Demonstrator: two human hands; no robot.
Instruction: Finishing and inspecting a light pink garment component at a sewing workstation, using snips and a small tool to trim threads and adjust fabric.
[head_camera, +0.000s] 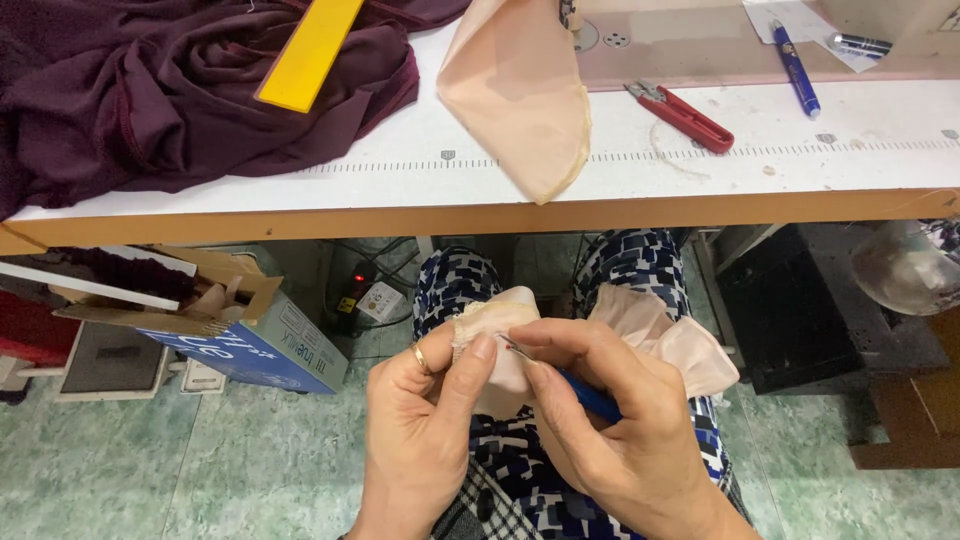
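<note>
A white worktop (700, 160) with a printed ruler edge carries a heap of maroon fabric (150, 90), a yellow ruler (310, 50), a hanging peach cloth piece (515, 95), red thread snips (680, 117) and a blue pen (795, 70). Below it, over the lap, the left hand (425, 420) is closed, pinching the seam edge of a peach fabric piece (500, 315) between thumb and forefinger. The right hand (610, 410) is closed around a blue-handled seam ripper (585, 392), its tip at the seam. This looks like stitch-picking; the next move calls for a steady, shallow lift under the thread.
</note>
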